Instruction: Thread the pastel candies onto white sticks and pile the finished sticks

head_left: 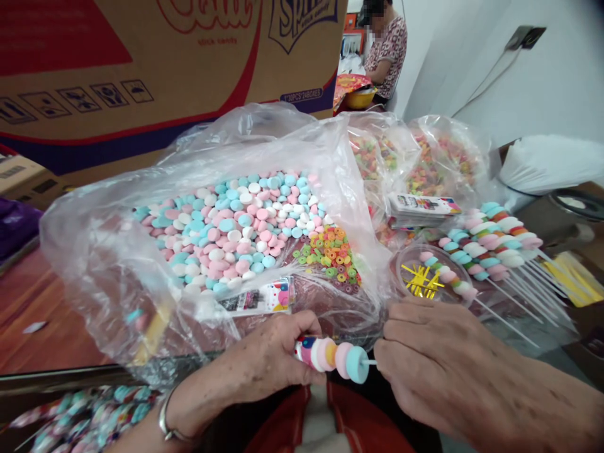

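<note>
Fingers of your left hand wrap tight around a candy stick, down low between your hands. Your right hand seems to pinch the thin white tip, though the pinch itself is hidden. Just past them lies a clear bag of pink, blue and white candies. Finished sticks rest to the right, on the bench.

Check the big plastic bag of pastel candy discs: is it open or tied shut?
Open. The plastic bag has its mouth spread wide, with the pink, blue and white candy discs lying exposed inside.
</note>
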Motion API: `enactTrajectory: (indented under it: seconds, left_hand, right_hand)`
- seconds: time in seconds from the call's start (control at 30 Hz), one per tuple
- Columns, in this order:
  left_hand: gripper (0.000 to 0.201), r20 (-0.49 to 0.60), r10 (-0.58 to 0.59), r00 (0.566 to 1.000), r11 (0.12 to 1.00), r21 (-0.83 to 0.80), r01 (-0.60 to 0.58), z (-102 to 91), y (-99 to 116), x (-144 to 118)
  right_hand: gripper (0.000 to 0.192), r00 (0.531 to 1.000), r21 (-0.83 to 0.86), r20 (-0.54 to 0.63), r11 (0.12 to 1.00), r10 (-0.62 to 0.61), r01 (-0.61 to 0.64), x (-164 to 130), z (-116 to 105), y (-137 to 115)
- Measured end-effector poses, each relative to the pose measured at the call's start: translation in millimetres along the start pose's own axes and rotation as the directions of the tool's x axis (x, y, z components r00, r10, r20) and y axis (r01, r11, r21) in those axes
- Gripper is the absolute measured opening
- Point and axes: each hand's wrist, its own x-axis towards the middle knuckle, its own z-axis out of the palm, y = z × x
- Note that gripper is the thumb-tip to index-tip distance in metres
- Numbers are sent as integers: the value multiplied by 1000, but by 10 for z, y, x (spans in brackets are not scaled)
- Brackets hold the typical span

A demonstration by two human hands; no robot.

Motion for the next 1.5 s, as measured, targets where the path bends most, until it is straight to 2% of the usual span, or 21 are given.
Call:
enactTrajectory:
  seconds: [0.13, 0.23, 0.37, 0.53, 0.63, 0.77, 0.87, 0.97, 1.07, 1.2, 1.27, 1.33, 1.4, 1.5]
  left_hand:
    - [25, -134, 84, 987, 988, 139, -66, 47, -79, -26]
    - [26, -165, 149, 975, 975, 191, -117, 61, -113, -38]
    - [25, -152, 159, 976, 963, 241, -119, 44, -93, -53]
    - [28, -36, 107, 994, 974, 203, -98, 16, -15, -48]
    - [31, 24, 71, 997, 991, 115, -74, 28, 52, -18]
    - [38, 109, 79, 991, 996, -47, -74, 45, 129, 27]
    - [42, 126, 57, 990, 993, -112, -43, 29, 138, 35]
    - [41, 130, -7, 992, 994, -110, 21, 18, 129, 22]
    - [36, 63, 25, 998, 1000, -20, -24, 45, 139, 11]
    - [34, 65, 80, 995, 994, 62, -84, 109, 171, 27]
    - [35, 71, 104, 992, 993, 42, -107, 131, 175, 44]
    - [38, 74, 125, 989, 992, -10, -125, 151, 162, 65]
    - [41, 74, 134, 988, 990, -65, -129, 179, 140, 87]
    - [48, 62, 150, 987, 983, -115, -142, 240, 120, 117]
  right_hand:
    - [30, 1000, 3, -10, 1000, 24, -24, -10, 2, -9]
    - [26, 997, 48, 8, 996, 73, -74, -30, 12, -7]
    - [21, 983, 116, 85, 978, 161, -171, -85, 77, 13]
    - [18, 959, 161, 114, 948, 260, -276, -138, 202, 85]
    - [18, 978, 173, 116, 966, 174, -192, -85, 223, 121]
    - [23, 1000, 95, 21, 995, -8, 6, 2, 239, 180]
    - [24, 999, 60, -7, 998, -35, 36, -10, 254, 241]
    - [21, 997, 67, 44, 996, 61, -64, -49, 255, 276]
    - [20, 974, 122, 162, 976, 161, -181, -41, 238, 275]
    - [23, 892, 225, 356, 901, 279, -371, 45, 168, 284]
    - [25, 863, 226, 390, 875, 321, -427, 83, 134, 295]
    - [22, 885, 223, 369, 898, 283, -380, 104, 130, 293]
    - [17, 918, 233, 364, 938, 159, -255, 114, 166, 270]
    - [14, 910, 232, 414, 963, 27, -134, 117, 272, 217]
